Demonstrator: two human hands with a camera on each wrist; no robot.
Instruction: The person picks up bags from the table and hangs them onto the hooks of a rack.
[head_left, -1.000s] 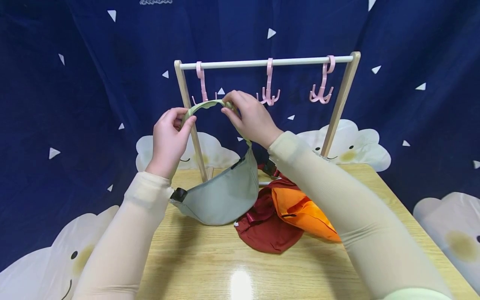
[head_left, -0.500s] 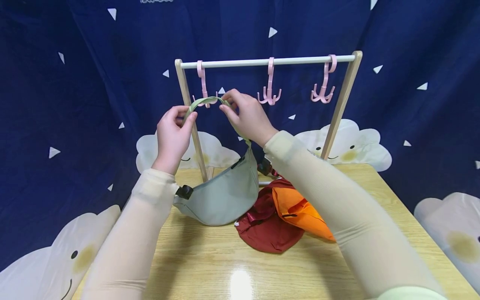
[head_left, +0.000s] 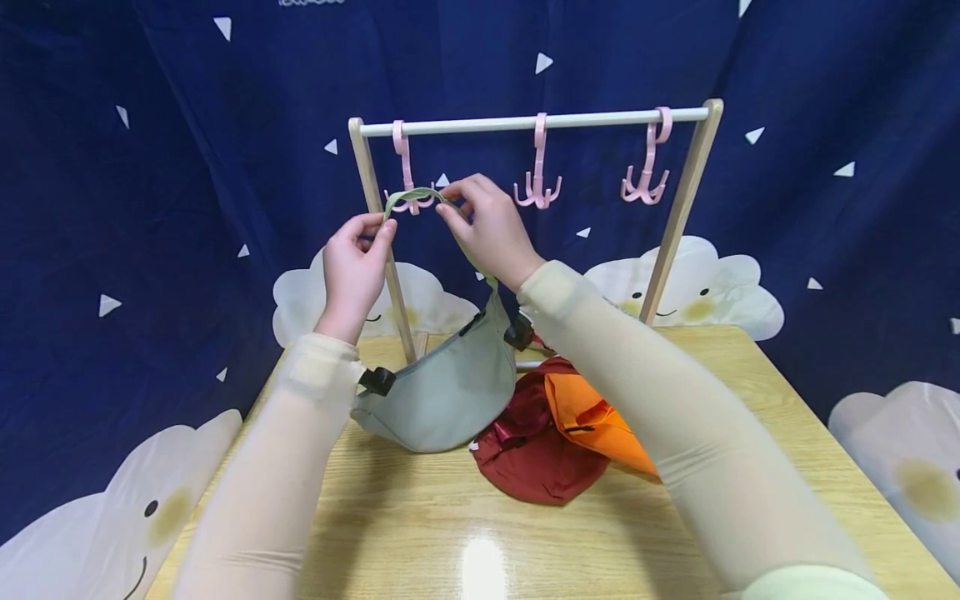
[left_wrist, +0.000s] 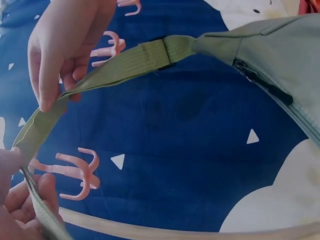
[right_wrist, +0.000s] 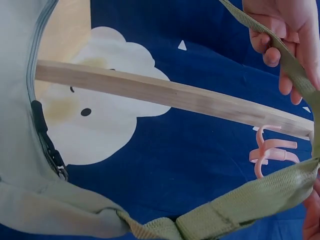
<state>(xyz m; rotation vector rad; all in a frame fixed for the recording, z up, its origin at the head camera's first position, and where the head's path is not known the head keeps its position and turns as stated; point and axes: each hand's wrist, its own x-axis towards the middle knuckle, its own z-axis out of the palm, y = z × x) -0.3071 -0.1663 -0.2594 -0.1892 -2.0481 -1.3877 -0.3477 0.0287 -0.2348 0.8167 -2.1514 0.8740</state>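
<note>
My left hand (head_left: 352, 271) and my right hand (head_left: 491, 229) each pinch the pale green webbing strap (head_left: 412, 194) of a grey-green crossbody bag (head_left: 450, 392). Between the two hands the strap arches in front of the left pink hook (head_left: 406, 158). Below them hangs the bag, its bottom close to the table; whether it touches cannot be told. A black zip pull (left_wrist: 272, 89) shows along its edge in the left wrist view. From the right wrist, the strap runs taut from the bag to the fingers, with a pink hook (right_wrist: 270, 150) behind.
A wooden rack with a white bar (head_left: 480, 126) stands on the table (head_left: 420, 525). Two more pink hooks, one central (head_left: 538, 167) and one right (head_left: 647, 167), hang from it. A dark red bag (head_left: 540, 467) and an orange bag (head_left: 592, 417) lie right of the grey-green bag.
Both hands have shifted slightly, the left one rightward and up, the right one a little left and up. The arched strap has risen across the left hook's prongs.
</note>
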